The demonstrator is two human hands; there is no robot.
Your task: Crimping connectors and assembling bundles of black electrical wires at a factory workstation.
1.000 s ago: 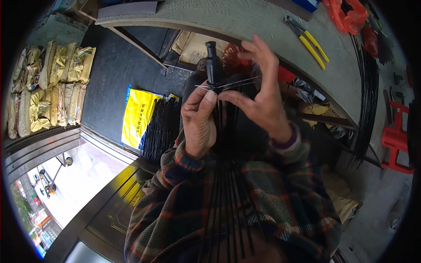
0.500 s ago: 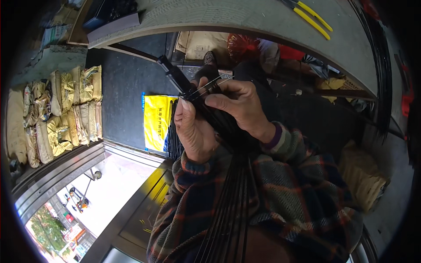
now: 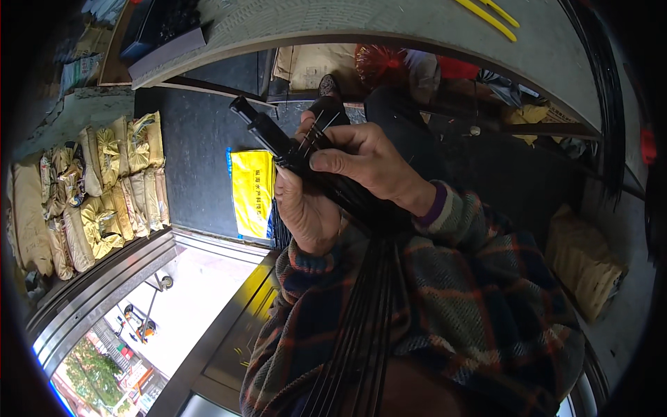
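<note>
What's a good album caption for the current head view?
Left hand gripping a black stepped tube, right hand at the thin strands beside it, slender black rods trailing across a plaid top.

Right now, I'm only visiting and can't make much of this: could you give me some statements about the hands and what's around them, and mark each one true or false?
1. Both the left hand and the right hand are at the black bundle. True.
2. The hands wear gloves. False: they are bare.
3. The black cylinder at the bundle's end points toward the picture's upper left. True.
4. The yellow-handled tool is in the right hand. False: it lies on the grey tabletop.
5. The yellow sheet is to the right of both hands. False: it is to their left.
6. The sleeves are plaid. True.
</note>
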